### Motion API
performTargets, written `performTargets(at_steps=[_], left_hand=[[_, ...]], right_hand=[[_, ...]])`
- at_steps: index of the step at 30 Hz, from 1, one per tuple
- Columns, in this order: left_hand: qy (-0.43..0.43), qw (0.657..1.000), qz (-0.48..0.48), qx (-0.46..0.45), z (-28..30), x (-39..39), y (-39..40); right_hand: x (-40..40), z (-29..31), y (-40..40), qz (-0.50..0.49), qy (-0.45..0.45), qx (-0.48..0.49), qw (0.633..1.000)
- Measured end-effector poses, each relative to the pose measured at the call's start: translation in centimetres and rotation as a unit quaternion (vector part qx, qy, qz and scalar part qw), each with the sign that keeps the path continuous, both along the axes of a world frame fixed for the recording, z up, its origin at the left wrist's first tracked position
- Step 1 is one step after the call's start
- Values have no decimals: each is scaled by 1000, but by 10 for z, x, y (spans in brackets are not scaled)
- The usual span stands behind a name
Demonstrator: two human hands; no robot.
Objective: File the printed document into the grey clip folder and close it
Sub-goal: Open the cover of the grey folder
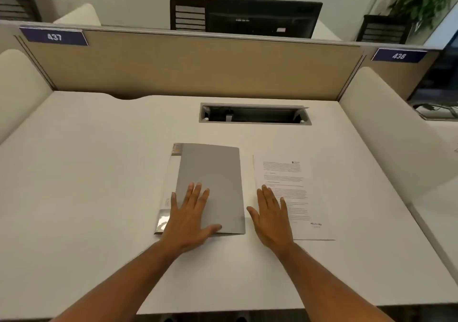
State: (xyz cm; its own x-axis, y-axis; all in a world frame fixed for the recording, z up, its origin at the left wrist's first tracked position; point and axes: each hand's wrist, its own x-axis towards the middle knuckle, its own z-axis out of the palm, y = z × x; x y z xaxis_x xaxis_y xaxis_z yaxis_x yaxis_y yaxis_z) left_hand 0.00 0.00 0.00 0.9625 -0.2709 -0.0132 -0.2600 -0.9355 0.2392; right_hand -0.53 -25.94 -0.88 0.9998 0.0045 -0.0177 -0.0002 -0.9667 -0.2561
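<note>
One grey folder [210, 185] and one paper [287, 192] lie side by side on the desk [86, 173]. The left hand [188, 217] lies flat on the folder with fingers spread. The right hand [272, 217] lies flat on the paper's edge, fingers spread too.

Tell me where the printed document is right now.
In the head view, the document lies flat on the desk, right of the folder, under the right hand.

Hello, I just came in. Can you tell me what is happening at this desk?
A person sits at a white desk with both hands flat and open. The left hand rests on a closed grey folder. The right hand lies on the left edge of a printed document, which sits just to the right of the folder. Neither hand has a grip on anything. The document is not filed yet.
</note>
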Motion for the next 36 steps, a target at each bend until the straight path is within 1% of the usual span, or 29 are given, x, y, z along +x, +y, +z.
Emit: performTargets(at_steps=[4,8,13,18,21,24,28,30,33,36], left_hand=[[3,998,-28,52,-3,-7,9],[31,995,-34,83,-6,-6,16],[48,996,-30,75,-8,-7,21],[34,999,-30,28,-7,-10,23],[10,999,-29,-26,-3,-13,28],[-17,995,-11,-100,0,-16,33],[-48,976,22,-211,5,-20,38],[-69,955,61,-283,6,-23,43],[-113,910,154,-368,2,-28,55],[-153,869,240,-404,1,-30,70]], right_hand=[[-3,-10,-1,-1,32,9,999],[-7,-18,0,9,20,-9,1000],[-8,-21,0,6,18,-12,1000],[-9,-21,-1,5,18,-19,1000],[-10,-19,0,6,-5,-19,1000],[-10,-15,6,37,-38,-12,999],[2,-8,29,118,-7,57,991],[5,-9,40,147,18,63,987],[3,-16,45,154,30,33,987],[1,-22,45,150,19,18,988]])
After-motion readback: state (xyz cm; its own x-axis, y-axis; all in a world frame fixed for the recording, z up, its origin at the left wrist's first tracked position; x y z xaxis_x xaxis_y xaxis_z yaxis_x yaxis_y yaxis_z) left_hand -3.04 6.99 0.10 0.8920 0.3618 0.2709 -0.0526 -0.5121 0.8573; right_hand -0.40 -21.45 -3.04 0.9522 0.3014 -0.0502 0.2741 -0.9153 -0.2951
